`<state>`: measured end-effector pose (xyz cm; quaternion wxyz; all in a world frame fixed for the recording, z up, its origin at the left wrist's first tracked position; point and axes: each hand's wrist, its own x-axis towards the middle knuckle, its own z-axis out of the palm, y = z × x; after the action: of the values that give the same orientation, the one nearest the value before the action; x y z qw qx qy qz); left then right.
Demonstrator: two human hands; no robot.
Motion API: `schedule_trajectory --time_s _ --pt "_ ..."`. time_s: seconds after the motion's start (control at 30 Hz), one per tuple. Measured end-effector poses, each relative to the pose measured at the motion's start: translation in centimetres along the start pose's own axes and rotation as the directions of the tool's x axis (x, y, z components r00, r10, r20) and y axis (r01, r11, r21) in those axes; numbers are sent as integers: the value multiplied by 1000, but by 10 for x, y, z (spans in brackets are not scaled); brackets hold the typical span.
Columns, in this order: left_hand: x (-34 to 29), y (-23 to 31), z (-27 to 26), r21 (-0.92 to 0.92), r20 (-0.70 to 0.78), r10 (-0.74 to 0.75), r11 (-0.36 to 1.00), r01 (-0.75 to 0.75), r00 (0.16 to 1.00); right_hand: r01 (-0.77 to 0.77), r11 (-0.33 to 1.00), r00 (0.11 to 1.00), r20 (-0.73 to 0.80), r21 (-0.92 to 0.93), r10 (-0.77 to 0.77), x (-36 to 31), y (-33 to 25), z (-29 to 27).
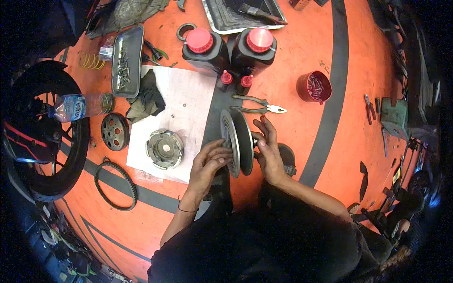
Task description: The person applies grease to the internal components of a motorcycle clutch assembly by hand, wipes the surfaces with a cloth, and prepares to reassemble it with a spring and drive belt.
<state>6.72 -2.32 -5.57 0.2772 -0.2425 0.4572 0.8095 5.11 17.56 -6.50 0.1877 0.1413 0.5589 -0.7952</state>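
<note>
Between my two hands stands a scooter pulley (244, 141) made of two metal discs, held on edge with a narrow gap between them. My left hand (211, 162) has its fingers bent against the left disc's face. On the other side, my right hand (270, 158) grips the shaft end at the hub, thumb and fingers around it. Just beyond the pulley lie combination pliers (259, 104) with dark handles. Left of my left hand, a round clutch shoe assembly (165, 148) rests on a white sheet (186, 94).
A drive belt (115, 185), clutch bell (115, 132), dark rag (147, 99) and water bottle (82, 107) lie left, beside a wheel (71, 174). Ahead stand two black bottles (205, 56) with red caps. A red cup (315, 88) of bolts stands right; a metal tray (128, 42) holds more.
</note>
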Motion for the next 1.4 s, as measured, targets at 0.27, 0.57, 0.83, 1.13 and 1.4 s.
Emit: schedule_trajectory --time_s 0.27,0.57,0.83,1.13,1.4 --pt "-4 -3 1 107 44 -91 991 85 995 81 996 995 -62 -32 -83 1 2 -16" --pt "56 13 -121 889 -248 663 445 -106 706 66 998 998 11 0 -66 1 14 -3" --pt "104 39 -134 989 -150 645 95 116 749 135 984 984 130 -113 -120 -6 -6 5" --pt "107 52 -128 978 -173 694 208 36 699 176 968 950 289 -179 -119 -12 -9 16" --pt "123 51 -121 966 -43 678 216 -143 734 201 962 926 358 -187 -124 -17 -3 21"
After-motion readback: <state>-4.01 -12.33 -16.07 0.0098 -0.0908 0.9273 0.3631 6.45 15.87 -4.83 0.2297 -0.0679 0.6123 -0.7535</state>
